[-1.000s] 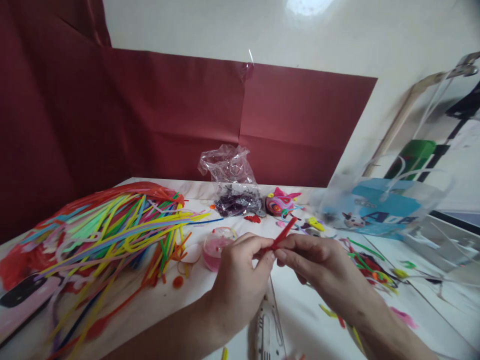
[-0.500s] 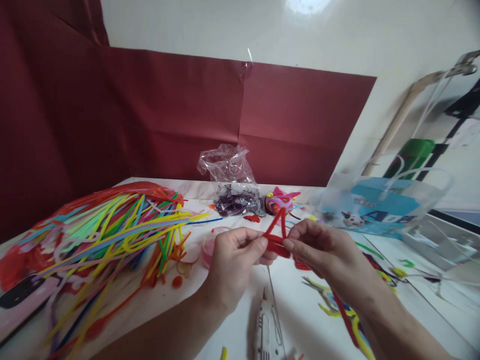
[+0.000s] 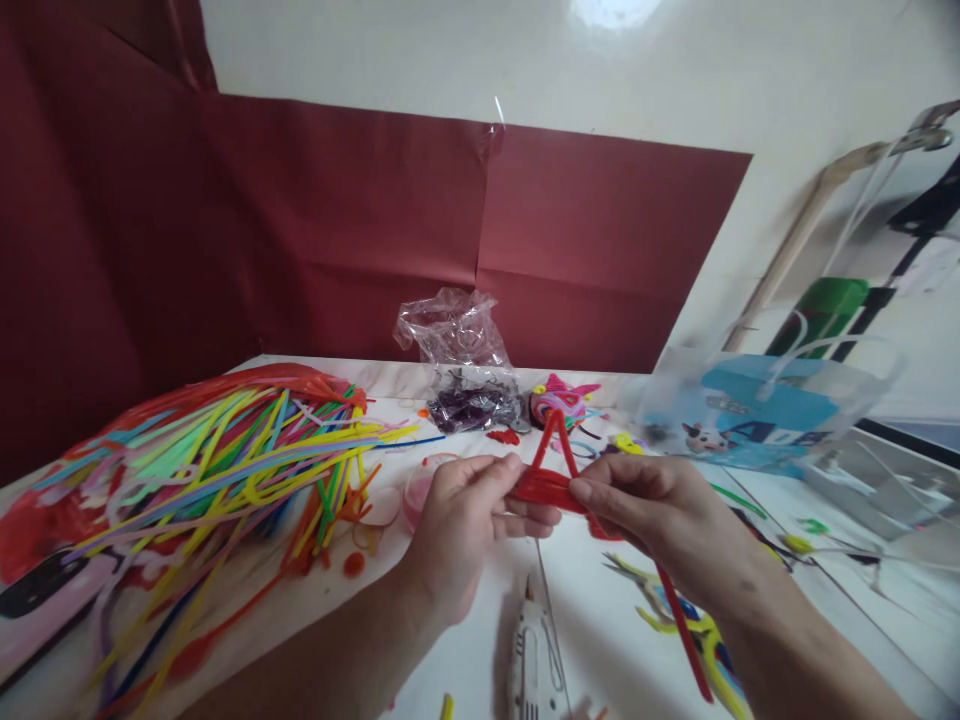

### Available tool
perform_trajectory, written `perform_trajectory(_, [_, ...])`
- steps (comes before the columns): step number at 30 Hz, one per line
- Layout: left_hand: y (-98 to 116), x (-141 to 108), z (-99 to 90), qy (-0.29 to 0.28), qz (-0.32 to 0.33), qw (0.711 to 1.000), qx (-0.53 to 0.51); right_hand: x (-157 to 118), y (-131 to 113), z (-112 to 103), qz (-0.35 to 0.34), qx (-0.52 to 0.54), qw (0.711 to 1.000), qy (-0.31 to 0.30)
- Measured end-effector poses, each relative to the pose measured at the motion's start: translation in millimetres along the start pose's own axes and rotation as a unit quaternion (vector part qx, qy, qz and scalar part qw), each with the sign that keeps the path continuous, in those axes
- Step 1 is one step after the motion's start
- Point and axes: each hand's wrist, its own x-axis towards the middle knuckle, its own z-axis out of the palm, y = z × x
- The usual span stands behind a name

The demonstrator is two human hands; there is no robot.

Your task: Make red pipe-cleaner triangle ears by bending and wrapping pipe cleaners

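Note:
Between my two hands is a red pipe cleaner shape (image 3: 551,488), a flat wound band with a pointed loop standing up from it. My left hand (image 3: 469,525) pinches the band's left end between thumb and fingers. On the right end, my right hand (image 3: 649,505) grips with thumb and forefinger. A long red tail (image 3: 686,635) hangs below my right wrist. Just behind the band, part of another red piece (image 3: 604,530) shows. Under the hands lies a white glue gun (image 3: 529,655), its nozzle pointing away from me.
A heap of coloured pipe cleaners (image 3: 247,460) spreads on the left. At the back stand a clear plastic bag (image 3: 461,340) and a colourful wound piece (image 3: 562,400). Yellow-handled pliers (image 3: 660,600) lie by my right forearm. A translucent carry bag (image 3: 765,410) is at the right.
My left thumb and fingers have shifted along the band, with the lower fingers now more extended. The pointed loop has tilted slightly left, and more of the red tail shows.

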Motion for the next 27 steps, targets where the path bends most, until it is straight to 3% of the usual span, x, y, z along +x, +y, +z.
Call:
perform_trajectory(11, [-0.4,2.9,-1.6,0.036,-0.010,0.995,0.098,-1.8,-1.3,4.4,-0.020,-0.030,0.999,-0.029])
perform_trajectory(17, [-3.3,3.7,-2.9,0.032,0.028,0.983,0.177,-1.5,-1.0,1.5,-0.017,0.005,0.998,-0.058])
perform_trajectory(27, [-6.3,-1.2,-3.6,0.027,0.120,0.941,0.317,-1.3,1.2,-10.5,0.008,0.013,0.995,-0.096])
